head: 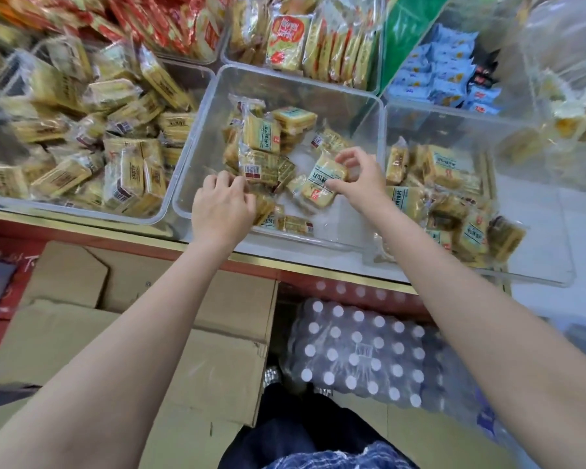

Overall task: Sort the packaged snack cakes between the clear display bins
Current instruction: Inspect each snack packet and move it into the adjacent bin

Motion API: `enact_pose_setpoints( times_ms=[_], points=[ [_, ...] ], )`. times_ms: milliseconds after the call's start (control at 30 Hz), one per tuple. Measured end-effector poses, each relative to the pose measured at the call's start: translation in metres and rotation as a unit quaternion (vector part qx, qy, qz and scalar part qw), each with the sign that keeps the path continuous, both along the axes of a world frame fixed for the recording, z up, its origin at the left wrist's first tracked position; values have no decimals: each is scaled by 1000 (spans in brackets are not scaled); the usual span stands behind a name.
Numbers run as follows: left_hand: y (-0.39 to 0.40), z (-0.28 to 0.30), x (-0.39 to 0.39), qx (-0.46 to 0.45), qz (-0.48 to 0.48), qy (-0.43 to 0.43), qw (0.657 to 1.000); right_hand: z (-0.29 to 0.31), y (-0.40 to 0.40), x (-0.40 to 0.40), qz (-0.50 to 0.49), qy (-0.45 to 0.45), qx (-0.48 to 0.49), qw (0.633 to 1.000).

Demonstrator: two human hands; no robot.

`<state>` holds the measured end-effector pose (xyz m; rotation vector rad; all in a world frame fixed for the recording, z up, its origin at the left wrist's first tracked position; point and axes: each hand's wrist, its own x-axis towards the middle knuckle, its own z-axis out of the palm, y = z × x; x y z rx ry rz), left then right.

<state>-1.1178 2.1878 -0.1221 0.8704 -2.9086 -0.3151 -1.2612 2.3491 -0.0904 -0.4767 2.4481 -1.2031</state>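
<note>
Where the shelf begins at the far left, a clear bin (82, 211) is heaped with snack cakes in gold wrappers (65, 177). Just beside it stands the middle bin (295, 82), only partly filled, with a loose pile of yellow packaged cakes (261, 154) lying toward its left and near side. Both hands reach into this bin. The left hand (222, 204) lies knuckles up over the near edge of the pile, its fingers curled down onto the packets there; whether it actually grips one is hidden by the hand itself. The right hand (359, 179) pinches a single yellow snack cake (322, 184) between thumb and fingertips, the packet tilted and lifted a little above the others. Next along, the right-hand bin (454, 116) holds more of the same yellow cakes (444, 204), stacked along its near half. Behind it sit blue-wrapped packets (444, 76). Below the shelf's red edge, cardboard boxes (183, 319) are at the left and a shrink-wrapped pack of white-capped bottles (359, 353) at the right.
</note>
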Motion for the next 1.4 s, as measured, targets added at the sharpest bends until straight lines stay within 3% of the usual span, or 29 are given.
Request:
enact_pose_setpoints(
  times_ms=[100, 200, 267, 333, 400, 633, 767, 867, 967, 1100, 1200, 1400],
  points=[
    [2, 7, -2, 30, 9, -22, 999, 23, 34, 10, -17, -57, -80, 995],
    [15, 23, -7, 167, 0, 54, 985, 38, 62, 20, -58, -130, -162, 976],
    [36, 40, -11, 331, -25, 115, 936, 44, 75, 26, -90, -155, -192, 965],
    [60, 55, -14, 480, -52, 117, 868, 48, 83, 32, -115, -170, -221, 953],
    [78, 64, -18, 560, -57, 109, 819, 52, 90, 37, -131, -177, -247, 944],
    [95, 82, -20, 642, 41, 159, 749, 63, 121, 41, -97, -202, -280, 933],
    [108, 87, -18, 740, 60, 154, 652, 64, 136, 45, -25, -254, -342, 904],
    [115, 86, -17, 763, 69, 159, 622, 66, 141, 46, -5, -207, -318, 925],
    [119, 84, -15, 764, 62, 152, 624, 68, 146, 43, -17, -179, -308, 934],
    [123, 84, -18, 738, 52, 124, 661, 67, 149, 42, -28, -175, -315, 933],
    [126, 85, -23, 687, 38, 107, 718, 61, 151, 38, -147, -174, -297, 927],
    [127, 71, -38, 528, 55, 107, 841, 53, 167, 17, -336, -182, -291, 877]
  ],
)
